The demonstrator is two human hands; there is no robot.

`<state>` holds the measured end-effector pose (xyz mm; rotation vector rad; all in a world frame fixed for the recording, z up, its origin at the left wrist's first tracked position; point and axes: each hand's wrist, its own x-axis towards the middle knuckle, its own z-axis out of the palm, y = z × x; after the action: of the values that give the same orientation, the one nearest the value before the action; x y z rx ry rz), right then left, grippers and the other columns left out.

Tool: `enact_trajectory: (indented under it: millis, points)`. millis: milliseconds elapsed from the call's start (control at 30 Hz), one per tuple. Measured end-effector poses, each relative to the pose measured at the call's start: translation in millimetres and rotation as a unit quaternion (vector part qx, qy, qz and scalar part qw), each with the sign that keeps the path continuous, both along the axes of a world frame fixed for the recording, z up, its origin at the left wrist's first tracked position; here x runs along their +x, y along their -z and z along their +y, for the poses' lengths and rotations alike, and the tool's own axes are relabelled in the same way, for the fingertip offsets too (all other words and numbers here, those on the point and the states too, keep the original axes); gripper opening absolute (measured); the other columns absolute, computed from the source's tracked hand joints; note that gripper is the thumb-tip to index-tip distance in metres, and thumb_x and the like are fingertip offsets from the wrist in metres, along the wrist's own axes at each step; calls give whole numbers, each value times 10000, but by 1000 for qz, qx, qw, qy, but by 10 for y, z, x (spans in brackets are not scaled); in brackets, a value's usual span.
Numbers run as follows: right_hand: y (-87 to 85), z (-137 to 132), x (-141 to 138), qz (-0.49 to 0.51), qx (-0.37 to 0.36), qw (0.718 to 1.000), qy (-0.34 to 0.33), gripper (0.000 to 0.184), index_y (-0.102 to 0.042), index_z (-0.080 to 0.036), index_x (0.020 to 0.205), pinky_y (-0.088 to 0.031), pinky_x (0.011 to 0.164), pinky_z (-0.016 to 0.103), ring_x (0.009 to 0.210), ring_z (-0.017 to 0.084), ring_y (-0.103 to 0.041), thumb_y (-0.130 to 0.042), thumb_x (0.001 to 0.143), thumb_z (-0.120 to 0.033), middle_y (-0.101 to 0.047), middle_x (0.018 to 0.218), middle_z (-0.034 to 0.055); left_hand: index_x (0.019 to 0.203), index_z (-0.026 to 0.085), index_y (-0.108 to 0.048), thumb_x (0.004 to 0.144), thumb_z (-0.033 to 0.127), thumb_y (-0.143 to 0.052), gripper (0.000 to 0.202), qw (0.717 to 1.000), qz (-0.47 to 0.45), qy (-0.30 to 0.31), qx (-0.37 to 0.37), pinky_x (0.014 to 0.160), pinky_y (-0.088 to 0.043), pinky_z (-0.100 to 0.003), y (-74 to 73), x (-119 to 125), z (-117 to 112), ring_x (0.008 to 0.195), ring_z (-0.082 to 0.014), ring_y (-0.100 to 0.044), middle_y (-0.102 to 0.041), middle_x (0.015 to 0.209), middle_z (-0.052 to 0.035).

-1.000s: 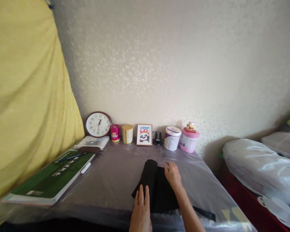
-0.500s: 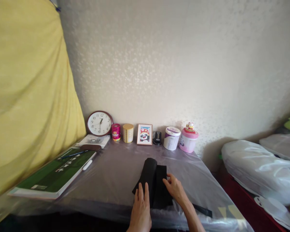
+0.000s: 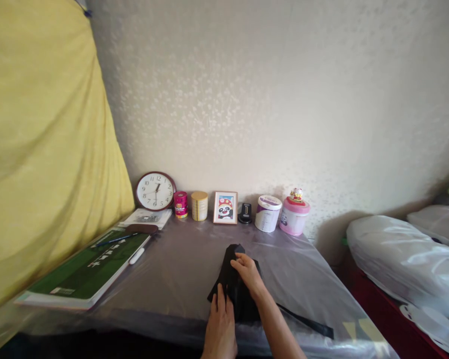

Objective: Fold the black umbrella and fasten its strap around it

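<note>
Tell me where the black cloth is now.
In the head view, the black cloth lies low centre on the plastic-covered table, under the left hand and right hand.

A matt black cloth (image 3: 234, 289) is seen on a table (image 3: 172, 279) covered with glossy clear plastic film. The wall (image 3: 269, 99) is finished with rough, pebbled texture.

I took it for a home: wall clock (image 3: 155, 190), framed panda picture (image 3: 224, 207), trinket tins lined the plastic-covered counter (image 3: 172, 279); yellow curtain (image 3: 41, 149) hung left.
</note>
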<state>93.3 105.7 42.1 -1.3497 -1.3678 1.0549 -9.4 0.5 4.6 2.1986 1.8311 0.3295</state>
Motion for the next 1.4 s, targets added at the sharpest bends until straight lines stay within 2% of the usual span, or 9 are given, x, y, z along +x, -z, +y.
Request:
enact_trajectory:
  millis: [167,433,567,700,833,1000,1133,1267,1400]
  points:
    - [172,95,-155,-111,0,994,-16,391,-517,-74,1085,-392,504,212,547,105,-506,-500,741,-258,-555,652,-8,1273,29,-400,645,65,-476,634,1000,-12,1,29,1057,-253,-371,167,-8,41,1306,-311,-210,-148,1426,-221]
    - [86,73,-233,-228,-3,973,-42,312,-553,-115,1019,-398,623,216,675,137,-607,-527,716,-183,-654,663,8,1348,-8,-216,678,72,-382,694,1000,-8,-1,30,1053,-279,-336,275,-117,65,1300,-225,-260,-249,1406,-191]
    - [21,7,-247,-234,19,968,-88,215,-580,-137,925,-400,635,212,669,125,-613,-444,768,-192,-673,680,15,1286,51,-362,767,198,-377,539,991,-28,-10,129,988,-363,-356,318,-244,43,1197,-233,-410,-398,1316,-168]
    - [17,-15,-241,-222,22,967,-124,213,-597,-159,885,-407,625,212,653,118,-603,-417,780,-201,-688,755,10,1218,181,-460,796,248,-391,432,976,-50,27,211,977,-364,-378,179,-253,44,1171,-227,-418,-411,1292,-103]
    - [-4,-41,-230,-225,34,963,-144,232,-621,-177,896,-417,659,213,715,126,-611,-417,786,-199,-691,798,1,1310,234,-369,743,330,-477,585,985,-60,46,156,1024,-293,-423,61,-195,89,1232,-259,-339,-337,1363,-87]
    - [-38,-263,-193,-187,97,960,-183,226,-642,-224,929,-424,728,202,782,117,-608,-442,826,-234,-681,820,-22,1321,206,-362,697,334,-498,652,996,-68,19,59,1049,-250,-409,143,-156,125,1286,-274,-256,-265,1411,-105]
    - [57,-358,-138,-203,198,946,-157,257,-656,-225,918,-387,861,227,947,132,-559,-413,880,-301,-659,915,6,1335,145,-339,681,287,-479,683,997,-69,21,40,1073,-214,-366,205,-136,126,1301,-253,-221,-252,1419,-99]
    - [204,-135,-91,-281,232,920,-143,274,-659,-220,896,-200,1036,358,1118,168,-475,-388,897,-268,-661,954,12,1378,123,-216,637,196,-475,789,997,-55,11,58,1075,-206,-350,202,-108,128,1295,-238,-219,-200,1440,-78]
    - [269,200,-77,-348,221,905,-106,275,-665,-232,859,-141,1045,408,1167,179,-431,-393,896,-252,-642,1042,-3,1390,121,-155,628,139,-467,823,999,-29,5,45,1072,-204,-349,134,-92,126,1288,-235,-225,-180,1448,-76]
